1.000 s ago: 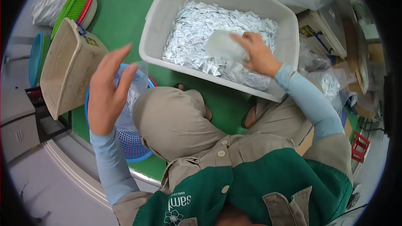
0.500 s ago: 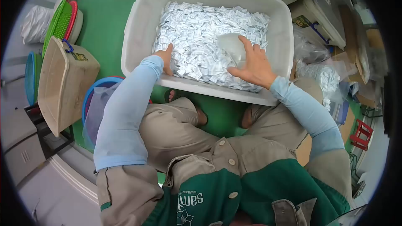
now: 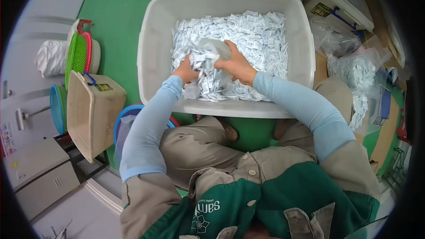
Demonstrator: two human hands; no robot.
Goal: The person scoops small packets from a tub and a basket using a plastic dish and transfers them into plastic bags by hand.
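A big pale grey tub point(image 3: 212, 109) holds a thick layer of small white packets point(image 3: 261, 40). My right hand point(image 3: 237, 65) is wrapped round a translucent container point(image 3: 217, 46), tilted with its mouth toward the left. White packets are heaped at that mouth, some blurred. My left hand point(image 3: 186, 69) presses against the left side of the heap, its fingers partly hidden among the packets. Both hands are inside the tub, a short distance apart, near its front left part.
At the left stand a beige bin point(image 3: 90, 115), a green basket point(image 3: 76, 59) and a blue-rimmed basin point(image 3: 118, 126). To the right lie clear bags of white packets point(image 3: 354, 73) and a lidded box point(image 3: 330, 9). My legs are close below the tub.
My right hand has moved left with the container, toward my left hand. Packets are now gathered between the hands. The whole view has shifted a little.
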